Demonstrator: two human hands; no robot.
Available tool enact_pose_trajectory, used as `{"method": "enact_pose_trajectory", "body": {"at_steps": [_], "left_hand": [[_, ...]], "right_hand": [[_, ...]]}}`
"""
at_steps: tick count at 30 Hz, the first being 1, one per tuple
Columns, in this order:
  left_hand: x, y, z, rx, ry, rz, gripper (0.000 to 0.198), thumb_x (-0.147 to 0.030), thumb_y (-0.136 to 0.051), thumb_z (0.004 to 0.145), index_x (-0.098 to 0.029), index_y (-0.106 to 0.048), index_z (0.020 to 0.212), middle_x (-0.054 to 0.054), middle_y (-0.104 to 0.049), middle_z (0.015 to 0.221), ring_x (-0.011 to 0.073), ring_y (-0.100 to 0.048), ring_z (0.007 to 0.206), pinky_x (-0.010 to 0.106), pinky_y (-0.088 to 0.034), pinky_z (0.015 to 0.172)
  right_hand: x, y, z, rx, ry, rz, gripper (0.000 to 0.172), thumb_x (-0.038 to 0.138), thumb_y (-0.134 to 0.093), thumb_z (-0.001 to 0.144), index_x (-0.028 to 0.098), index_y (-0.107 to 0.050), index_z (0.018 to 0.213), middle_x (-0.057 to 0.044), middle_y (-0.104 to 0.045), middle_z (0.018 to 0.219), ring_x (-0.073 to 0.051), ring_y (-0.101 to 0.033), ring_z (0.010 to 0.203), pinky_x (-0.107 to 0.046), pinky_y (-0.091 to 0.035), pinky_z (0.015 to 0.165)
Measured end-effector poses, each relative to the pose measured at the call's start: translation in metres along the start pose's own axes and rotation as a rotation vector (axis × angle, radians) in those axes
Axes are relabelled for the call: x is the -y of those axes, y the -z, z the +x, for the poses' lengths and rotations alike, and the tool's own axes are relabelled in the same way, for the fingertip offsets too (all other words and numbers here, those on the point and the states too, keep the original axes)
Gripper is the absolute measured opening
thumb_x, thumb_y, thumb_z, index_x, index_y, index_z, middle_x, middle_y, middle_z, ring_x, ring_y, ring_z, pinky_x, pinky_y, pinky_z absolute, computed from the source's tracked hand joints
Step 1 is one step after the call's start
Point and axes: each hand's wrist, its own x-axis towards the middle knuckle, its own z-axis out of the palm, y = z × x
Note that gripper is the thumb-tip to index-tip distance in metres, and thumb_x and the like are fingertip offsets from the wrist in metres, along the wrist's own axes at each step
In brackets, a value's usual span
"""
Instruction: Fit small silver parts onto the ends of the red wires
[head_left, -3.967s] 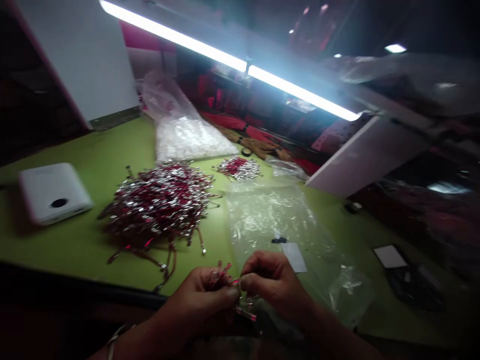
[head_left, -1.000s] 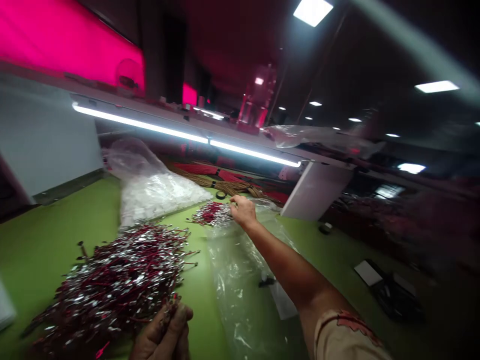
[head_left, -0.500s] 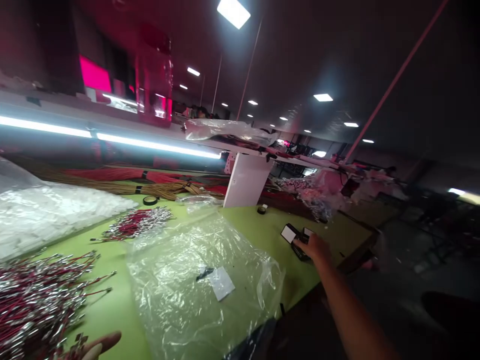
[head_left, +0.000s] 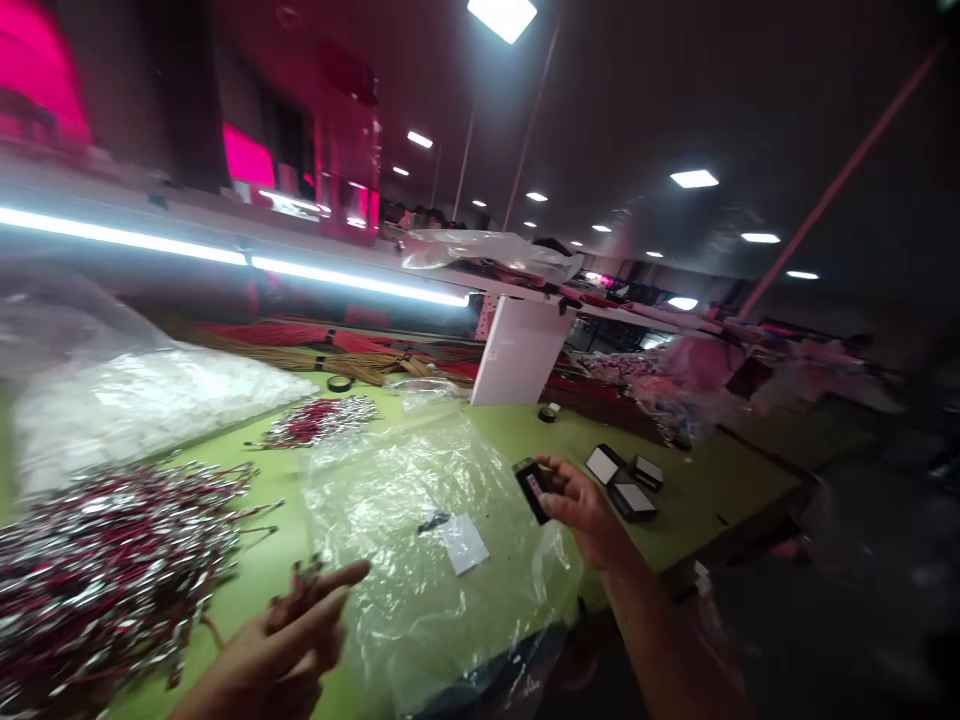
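My right hand pinches a small flat black box with a pale marking, held above the far right part of a clear plastic sheet or bag. My left hand is low in the view, its index finger stretched out. Between its fingers is a small bunch of short red wires with metal ends, partly hidden. To its left lies a big heap of such red wires. Three small black boxes with white tops, one of them a black box, lie on the green table beyond my right wrist.
A white paper lies on the plastic. Farther back are a smaller wire pile, black tape rolls, a bag of white pieces, bundled brown and red cables and an upright white panel. The table edge runs along the right.
My right hand has lifted a black box from the group and brought it left towards the plastic. My left hand has risen farther into view with the wires. The camera view has shifted.
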Motion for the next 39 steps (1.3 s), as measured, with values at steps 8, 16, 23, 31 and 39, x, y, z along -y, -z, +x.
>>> {"method": "enact_pose_trajectory", "body": {"at_steps": [8,16,23,31,39], "left_hand": [[-0.038,-0.043,-0.005,0.311,-0.041,0.117,0.058,-0.046,-0.088,0.061,-0.017,-0.072,0.108,-0.008,-0.049,0.051,0.0012,-0.013,0.037,0.020,-0.006,0.038],[-0.021,-0.028,0.010,0.333,0.005,0.056,0.048,-0.053,-0.084,0.067,-0.017,-0.062,0.090,-0.014,-0.031,0.046,0.0032,-0.012,0.041,0.018,-0.010,0.037],[-0.023,-0.028,0.014,0.325,0.002,0.068,0.044,-0.051,-0.084,0.068,-0.018,-0.059,0.080,-0.013,-0.035,0.048,0.0018,-0.011,0.040,0.019,-0.009,0.037],[-0.022,-0.032,0.018,0.324,-0.023,0.100,0.042,-0.045,-0.083,0.072,-0.016,-0.062,0.094,-0.010,-0.043,0.055,0.0010,-0.014,0.040,0.020,-0.008,0.038],[-0.022,-0.037,0.025,0.241,-0.057,0.130,0.046,-0.044,-0.087,0.066,-0.013,-0.066,0.094,-0.006,-0.052,0.062,0.0000,-0.019,0.041,0.019,-0.009,0.039]], "right_hand": [[0.034,-0.129,-0.034,0.562,-0.127,0.496,0.087,0.027,-0.088,0.066,0.029,-0.046,0.142,-0.008,-0.062,0.127,-0.026,-0.066,0.105,-0.038,-0.056,0.084],[0.039,-0.135,-0.031,0.550,0.027,0.019,0.076,0.033,-0.087,0.066,0.032,-0.058,0.137,-0.007,-0.057,0.134,-0.031,-0.057,0.117,-0.038,-0.055,0.084],[0.039,-0.129,-0.020,0.628,-0.027,0.030,0.074,0.031,-0.083,0.073,0.028,-0.055,0.141,-0.007,-0.063,0.129,-0.025,-0.064,0.104,-0.037,-0.055,0.084],[0.034,-0.126,-0.006,0.725,-0.082,0.132,0.073,0.023,-0.082,0.070,0.022,-0.058,0.139,-0.008,-0.072,0.118,-0.026,-0.069,0.099,-0.040,-0.056,0.084],[0.017,-0.126,0.014,0.881,-0.113,0.299,0.078,0.017,-0.081,0.069,0.018,-0.054,0.142,-0.011,-0.071,0.121,-0.029,-0.067,0.106,-0.040,-0.053,0.088]]}}
